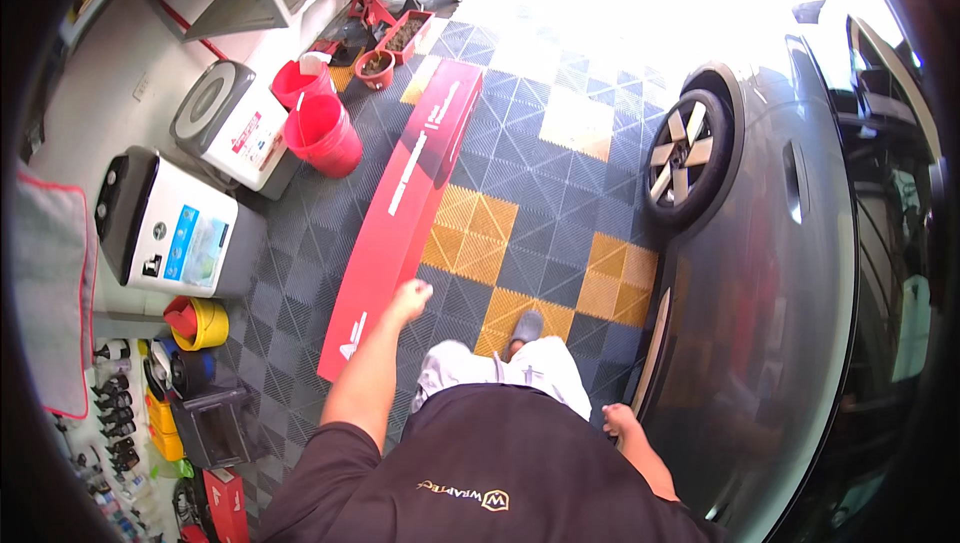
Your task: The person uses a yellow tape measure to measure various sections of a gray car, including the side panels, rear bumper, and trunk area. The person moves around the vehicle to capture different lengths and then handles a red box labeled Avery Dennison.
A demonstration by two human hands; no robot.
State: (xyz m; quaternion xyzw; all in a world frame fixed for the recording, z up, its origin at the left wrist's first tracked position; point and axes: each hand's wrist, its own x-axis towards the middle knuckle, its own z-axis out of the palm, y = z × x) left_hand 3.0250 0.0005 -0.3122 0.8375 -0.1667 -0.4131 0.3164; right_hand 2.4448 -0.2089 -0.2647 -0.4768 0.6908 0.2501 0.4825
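Observation:
My left hand (pixel 410 298) is held out in front of me, its fingers curled in a loose fist with nothing visible in them. In this view it overlaps the edge of a long red cardboard box (pixel 400 213) lying on the floor; whether they touch I cannot tell. My right hand (pixel 622 423) hangs low at my right side, fingers curled in, with no object showing. Closest to it is the dark grey car (pixel 750 313), whose wheel (pixel 688 155) stands further ahead. One grey shoe (pixel 528 325) of mine shows on the tiled floor.
Grey and yellow ribbed tiles (pixel 470 233) cover the floor. Along the left wall stand two white washing machines (pixel 185 233), red buckets (pixel 325 138), a yellow bucket (pixel 205 325) and several bottles (pixel 118 413). Potted planters (pixel 376 67) sit beyond the box, below a shelf (pixel 235 8).

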